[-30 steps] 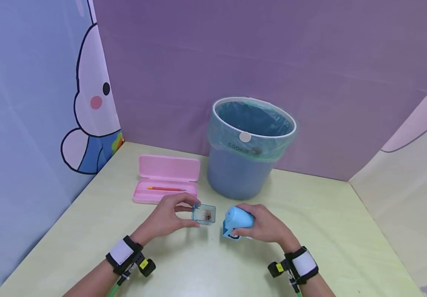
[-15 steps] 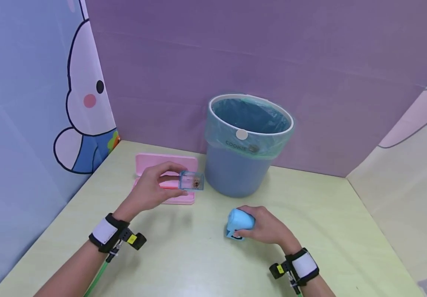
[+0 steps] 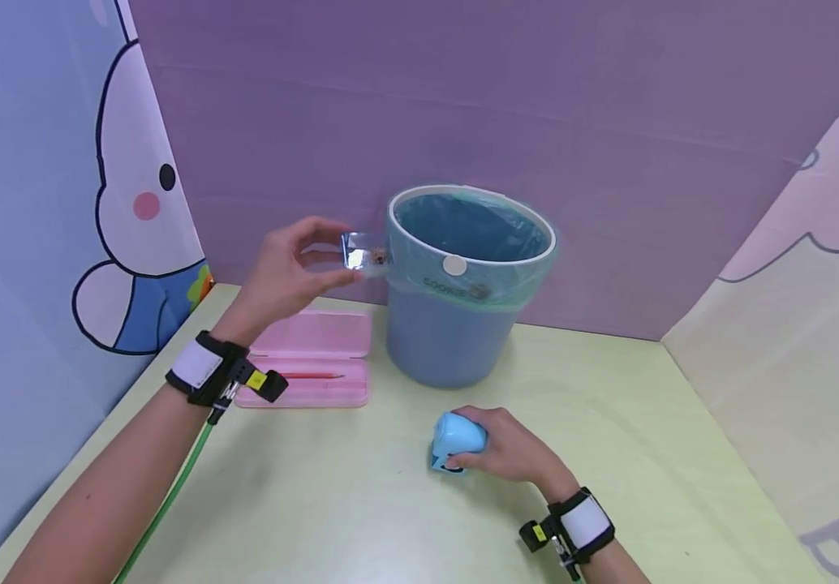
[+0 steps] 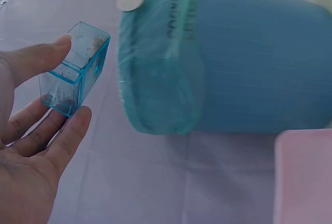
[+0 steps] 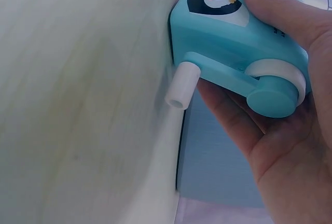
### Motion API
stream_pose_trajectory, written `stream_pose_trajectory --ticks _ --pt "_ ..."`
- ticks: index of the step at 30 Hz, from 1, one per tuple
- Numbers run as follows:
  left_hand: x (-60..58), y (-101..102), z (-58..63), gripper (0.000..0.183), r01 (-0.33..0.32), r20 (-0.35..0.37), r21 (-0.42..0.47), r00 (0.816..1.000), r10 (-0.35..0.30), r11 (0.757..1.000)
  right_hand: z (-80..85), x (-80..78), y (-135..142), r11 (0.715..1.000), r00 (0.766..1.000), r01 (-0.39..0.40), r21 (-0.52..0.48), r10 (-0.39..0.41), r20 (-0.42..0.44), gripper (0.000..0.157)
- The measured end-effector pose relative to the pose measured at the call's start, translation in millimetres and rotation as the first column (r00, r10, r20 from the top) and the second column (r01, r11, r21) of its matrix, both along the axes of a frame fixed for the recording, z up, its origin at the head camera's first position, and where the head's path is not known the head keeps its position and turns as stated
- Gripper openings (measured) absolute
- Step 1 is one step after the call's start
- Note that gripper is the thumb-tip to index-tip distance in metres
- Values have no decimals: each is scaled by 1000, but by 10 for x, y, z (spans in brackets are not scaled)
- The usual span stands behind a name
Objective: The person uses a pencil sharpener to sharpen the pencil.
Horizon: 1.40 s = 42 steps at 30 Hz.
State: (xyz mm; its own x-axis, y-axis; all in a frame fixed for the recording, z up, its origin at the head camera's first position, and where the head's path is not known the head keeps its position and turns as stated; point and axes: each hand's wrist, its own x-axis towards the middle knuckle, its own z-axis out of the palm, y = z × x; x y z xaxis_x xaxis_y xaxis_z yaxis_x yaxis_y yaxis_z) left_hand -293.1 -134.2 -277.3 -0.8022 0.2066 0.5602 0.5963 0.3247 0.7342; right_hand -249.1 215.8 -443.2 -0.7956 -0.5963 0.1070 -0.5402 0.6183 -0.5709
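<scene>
Between the fingertips and thumb of my left hand (image 3: pixel 284 272) is a small clear blue shavings drawer (image 4: pixel 75 73) with dark pencil shavings inside. In the head view the drawer (image 3: pixel 363 253) overlaps the left edge of the trash bin (image 3: pixel 445 341), just below its rim. My right hand (image 3: pixel 510 446) grips a light blue crank pencil sharpener (image 3: pixel 459 434) low over the table. The right wrist view shows a panda picture on the sharpener (image 5: pixel 207 32) and its crank handle (image 5: pixel 184 84) with a white knob.
The bin has a green-blue liner bag (image 3: pixel 507 290) folded over its white rim. Left of it an open pink pencil case (image 3: pixel 346 395) lies on the table with a red pencil (image 3: pixel 317 375) inside. A purple backdrop (image 3: pixel 317 105) stands behind.
My left hand has carried the drawer up and forward from beside the sharpener, over the pencil case, to the bin's left side. The right hand has stayed nearly still with the sharpener.
</scene>
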Motion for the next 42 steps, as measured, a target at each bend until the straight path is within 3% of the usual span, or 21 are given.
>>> stream_pose_trajectory --ticks 4,7,12,18,23,27,31,36,42 --pt "-193 167 247 57 -1 -49 -4 999 1 1000 11 -5 12 1000 1000 1 14 -1 12 55" --pt "-319 299 348 57 -12 -54 -26 998 11 1000 20 -9 5 1000 1000 -10 13 10 19 55" --pt "-536 497 400 57 -33 -130 -86 991 22 996 23 -15 -3 1000 1000 -19 21 19 13 55" --pt "-731 675 424 50 -53 -297 -173 955 0 984 22 1 7 1000 1000 -10 14 10 13 54" --pt "-814 741 440 49 -74 -407 -275 912 -46 959 35 14 -4 1000 1000 -8 18 8 9 54" --pt "-834 752 448 48 -110 -486 -372 869 -92 921 41 4 -25 1000 1000 -10 20 10 -2 55" --pt "-830 794 450 49 -151 -560 -467 813 -159 871 44 3 -19 1000 1000 -11 14 11 -1 55" --pt "-815 825 436 50 -222 -639 -560 730 -245 798 40 3 -13 1000 1000 -9 13 9 11 55" --pt "-803 854 448 47 -282 -686 -595 666 -293 753 34 3 -13 1000 1000 -15 9 15 6 55"
